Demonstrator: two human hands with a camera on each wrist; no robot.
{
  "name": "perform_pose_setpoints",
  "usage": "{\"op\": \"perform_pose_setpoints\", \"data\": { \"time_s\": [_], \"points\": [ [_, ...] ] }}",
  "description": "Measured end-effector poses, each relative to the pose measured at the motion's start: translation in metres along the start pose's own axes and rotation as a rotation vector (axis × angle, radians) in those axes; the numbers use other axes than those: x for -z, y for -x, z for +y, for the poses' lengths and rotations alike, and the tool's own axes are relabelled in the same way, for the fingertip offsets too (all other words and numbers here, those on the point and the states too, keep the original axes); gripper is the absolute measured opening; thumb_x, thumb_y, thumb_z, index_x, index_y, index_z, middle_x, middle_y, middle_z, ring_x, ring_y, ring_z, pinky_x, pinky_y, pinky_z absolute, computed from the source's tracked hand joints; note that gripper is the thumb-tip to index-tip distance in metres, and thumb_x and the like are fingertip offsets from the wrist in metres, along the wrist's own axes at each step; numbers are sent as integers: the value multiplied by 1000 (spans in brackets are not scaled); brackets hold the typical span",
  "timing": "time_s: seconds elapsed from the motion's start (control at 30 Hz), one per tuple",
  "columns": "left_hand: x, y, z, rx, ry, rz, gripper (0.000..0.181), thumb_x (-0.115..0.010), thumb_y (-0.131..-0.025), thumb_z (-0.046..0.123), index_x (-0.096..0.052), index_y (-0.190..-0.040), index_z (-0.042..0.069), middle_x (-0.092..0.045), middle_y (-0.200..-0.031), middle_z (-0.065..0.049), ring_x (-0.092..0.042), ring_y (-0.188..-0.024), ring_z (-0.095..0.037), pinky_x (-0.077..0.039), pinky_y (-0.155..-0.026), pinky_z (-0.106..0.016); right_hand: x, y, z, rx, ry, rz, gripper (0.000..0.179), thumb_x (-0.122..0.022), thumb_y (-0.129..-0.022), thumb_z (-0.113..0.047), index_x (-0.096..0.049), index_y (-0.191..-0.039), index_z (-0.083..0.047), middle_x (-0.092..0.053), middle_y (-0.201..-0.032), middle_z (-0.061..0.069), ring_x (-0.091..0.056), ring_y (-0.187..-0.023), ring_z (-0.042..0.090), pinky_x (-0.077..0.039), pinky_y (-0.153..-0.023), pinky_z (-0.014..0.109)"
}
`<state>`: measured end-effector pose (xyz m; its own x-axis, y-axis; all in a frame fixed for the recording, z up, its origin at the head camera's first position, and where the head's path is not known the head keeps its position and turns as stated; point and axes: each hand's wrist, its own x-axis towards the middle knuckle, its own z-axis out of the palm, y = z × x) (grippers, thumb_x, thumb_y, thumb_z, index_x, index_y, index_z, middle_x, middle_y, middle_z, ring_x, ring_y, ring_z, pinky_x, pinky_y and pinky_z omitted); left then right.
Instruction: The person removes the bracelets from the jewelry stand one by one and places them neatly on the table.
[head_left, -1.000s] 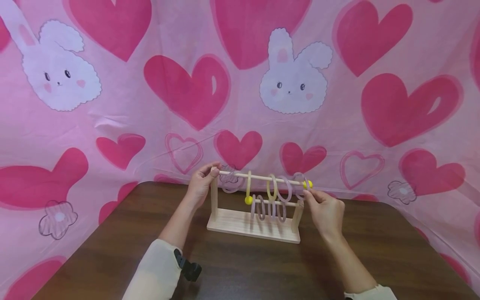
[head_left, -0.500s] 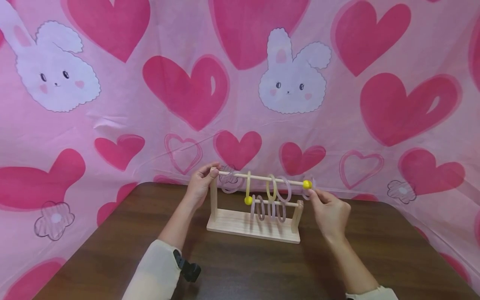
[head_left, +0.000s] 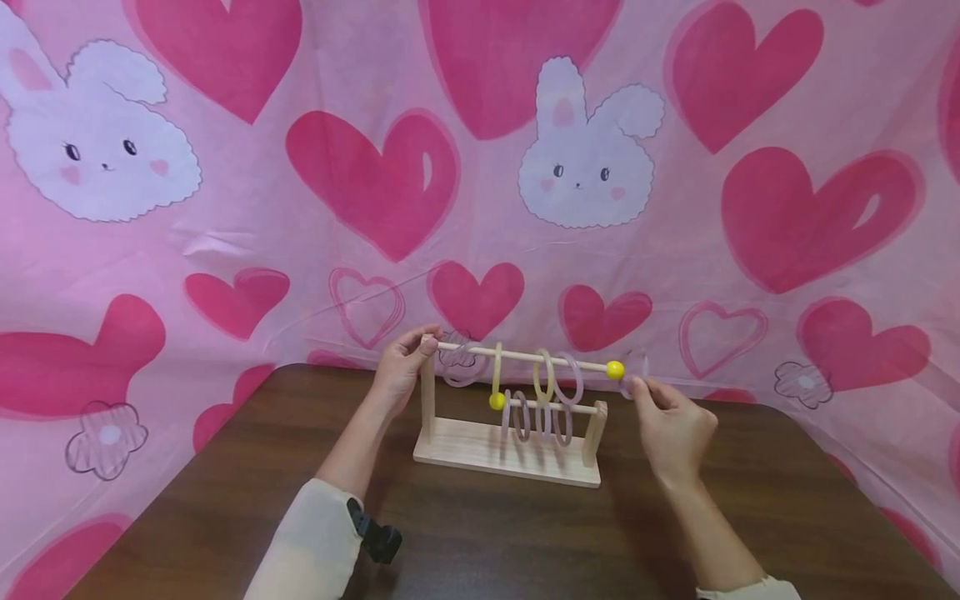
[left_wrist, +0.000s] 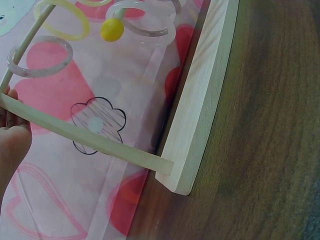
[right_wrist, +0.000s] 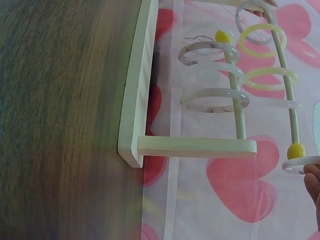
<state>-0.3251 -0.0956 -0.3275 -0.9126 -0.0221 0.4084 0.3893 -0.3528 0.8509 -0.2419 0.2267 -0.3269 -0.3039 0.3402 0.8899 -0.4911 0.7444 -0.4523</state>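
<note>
Clear ring (right_wrist: 306,160) moved past upper yellow bead (head_left: 615,370) | pinched in right hand (head_left: 677,429)

The rack (head_left: 480,455) was of pale, bare-looking wood, smooth and matt, with fine grain visible on its base. The upper rod (head_left: 517,356) and lower rod (right_wrist: 239,120) were of similar pale wood, smooth and without shine. The yellow balls (head_left: 615,369) had a smooth, glossy coating; the material beneath could not be determined. The yellow rings (head_left: 497,371) and clear rings (right_wrist: 215,109) were smooth, translucent and glossy, either plastic or glass. The tabletop (head_left: 480,533) showed dark wood grain with a low sheen. The backdrop (head_left: 480,217) was printed cloth, matt and creased. The sleeve (head_left: 307,542) was matt cloth.
</note>
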Motion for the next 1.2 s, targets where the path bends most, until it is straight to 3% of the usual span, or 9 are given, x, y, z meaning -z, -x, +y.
{"op": "perform_pose_setpoints", "data": {
  "time_s": [0.2,0.3,0.47,0.67,0.93,1.07,1.2],
  "points": [
    [0,0,1,5,8,-7,19,-63,-86,4,-64,-105,6,-64,-107,-15,-58,-95,-10,-42,-89,-24,2,-1,1,-16,-62,92,10,-76,-74,-4,-72,-76,6,-66,-70,19,-52,-67,-20,-39,-58,2],
    [0,-1,0,3,7,-5,17,-62,-87,2,-65,-101,11,-63,-109,-18,-58,-95,-10,-42,-90,-24,3,-3,1,-22,-97,140,11,-76,-73,-1,-71,-78,7,-66,-72,20,-54,-69,-18,-41,-61,3],
    [0,-1,0,5,11,-10,17,-62,-87,2,-65,-102,9,-63,-108,-16,-58,-95,-10,-42,-89,-24,5,-6,-3,-21,-147,176,12,-76,-71,4,-71,-81,9,-65,-74,21,-57,-71,-15,-43,-62,4],
    [0,-1,0,14,18,-19,19,-62,-87,2,-64,-105,7,-66,-92,5,-58,-95,-9,-42,-90,-24,4,-5,-6,-69,-197,154,14,-76,-71,5,-71,-83,8,-65,-75,21,-59,-67,-11,-45,-61,7],
    [-1,-1,1,9,14,-13,17,-62,-87,3,-66,-99,14,-66,-92,3,-57,-94,-9,-42,-88,-23,3,-2,-15,-101,-311,81,12,-72,-74,8,-69,-85,12,-67,-77,-1,-62,-63,-5,-49,-58,12],
    [-1,-1,2,9,17,-13,17,-62,-87,3,-66,-97,17,-67,-91,4,-58,-93,-8,-42,-88,-23,2,0,-19,-105,-339,47,11,-70,-76,9,-68,-86,13,-69,-77,11,-63,-65,-2,-50,-59,14],
    [-1,0,2,12,22,-5,18,-61,-87,2,-66,-100,12,-66,-97,-5,-58,-94,-9,-42,-89,-24,1,2,-25,-115,-349,21,12,-70,-74,12,-68,-86,14,-67,-76,20,-63,-64,-3,-50,-59,15]
  ]
}}
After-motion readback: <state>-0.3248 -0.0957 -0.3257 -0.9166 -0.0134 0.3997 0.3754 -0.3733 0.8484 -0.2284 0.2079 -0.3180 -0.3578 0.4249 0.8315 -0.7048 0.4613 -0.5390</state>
